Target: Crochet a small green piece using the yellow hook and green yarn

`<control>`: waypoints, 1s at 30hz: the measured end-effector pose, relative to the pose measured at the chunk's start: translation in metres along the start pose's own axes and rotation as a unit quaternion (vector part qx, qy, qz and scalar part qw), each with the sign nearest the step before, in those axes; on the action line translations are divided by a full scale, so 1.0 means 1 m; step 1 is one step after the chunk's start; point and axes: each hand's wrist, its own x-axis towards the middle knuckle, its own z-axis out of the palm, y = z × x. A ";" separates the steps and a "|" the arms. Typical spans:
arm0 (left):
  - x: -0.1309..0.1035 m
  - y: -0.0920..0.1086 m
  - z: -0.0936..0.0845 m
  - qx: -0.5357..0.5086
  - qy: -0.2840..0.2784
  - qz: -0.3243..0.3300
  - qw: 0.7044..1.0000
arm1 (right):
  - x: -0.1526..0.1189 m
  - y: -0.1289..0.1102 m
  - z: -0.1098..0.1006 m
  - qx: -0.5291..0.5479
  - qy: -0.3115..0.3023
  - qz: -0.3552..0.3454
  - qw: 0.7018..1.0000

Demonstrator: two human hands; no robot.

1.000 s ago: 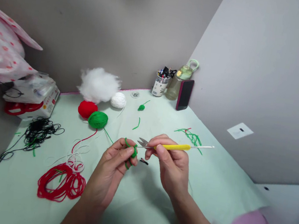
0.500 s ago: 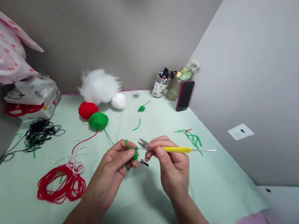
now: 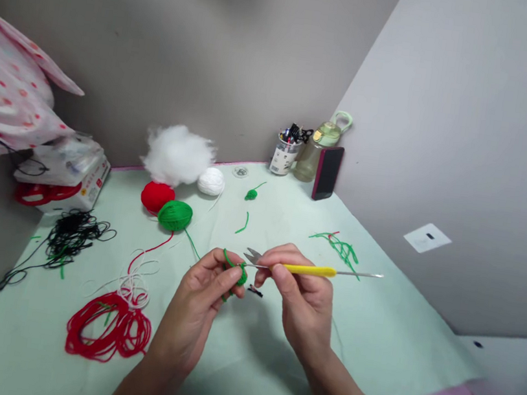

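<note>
My left hand (image 3: 199, 306) pinches a small green crocheted piece (image 3: 242, 277), with green yarn looped over its fingers. In my right hand (image 3: 302, 301) is a crochet hook with a yellow handle (image 3: 309, 270); its left tip meets the green piece. Scissor blades (image 3: 253, 256) show just beyond my right fingertips, and whether that hand touches them is unclear. The green strand runs back from my left hand to a green yarn ball (image 3: 175, 216). A small black clip (image 3: 255, 291) lies between the hands on the table.
Red yarn ball (image 3: 157, 198), white yarn ball (image 3: 211, 181) and white stuffing (image 3: 178, 154) sit behind. Red yarn loops (image 3: 95, 331) and tangled black yarn (image 3: 74, 236) lie left. Farther back stand a pen cup (image 3: 284, 156), bottle (image 3: 309, 158) and phone (image 3: 328, 174). Green scraps (image 3: 342, 250) lie right.
The whole view has shifted slightly. The green piece sits a little differently at my left fingertips, with the hook tip still at it. Both hands keep their holds.
</note>
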 end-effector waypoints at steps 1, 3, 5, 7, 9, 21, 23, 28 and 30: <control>0.000 0.000 0.000 0.005 -0.006 0.003 1.000 | 0.000 -0.001 0.001 -0.004 -0.001 -0.002 1.000; -0.002 0.000 0.002 0.014 -0.021 0.016 1.000 | 0.000 -0.003 0.003 -0.008 -0.008 -0.002 1.000; -0.003 0.001 0.002 0.020 -0.023 0.028 0.999 | -0.001 -0.004 0.004 -0.010 -0.017 -0.001 1.000; -0.005 0.002 0.001 0.020 -0.015 0.028 0.999 | -0.002 -0.005 0.006 -0.015 -0.029 -0.002 0.999; -0.005 0.003 -0.001 0.016 -0.013 0.026 0.999 | -0.002 -0.005 0.006 -0.026 -0.036 -0.007 0.999; -0.005 0.004 0.002 0.013 -0.038 0.023 0.999 | -0.003 -0.003 0.006 -0.045 -0.012 -0.023 0.999; -0.006 0.003 0.003 0.012 -0.035 0.026 0.999 | -0.004 -0.003 0.007 -0.029 -0.010 -0.021 0.999; -0.023 0.019 -0.001 0.108 -0.036 0.070 0.991 | -0.007 -0.023 0.004 0.029 -0.044 0.012 0.999; -0.037 0.028 -0.003 0.206 -0.088 0.097 0.970 | -0.014 -0.035 0.000 0.096 -0.102 0.051 0.989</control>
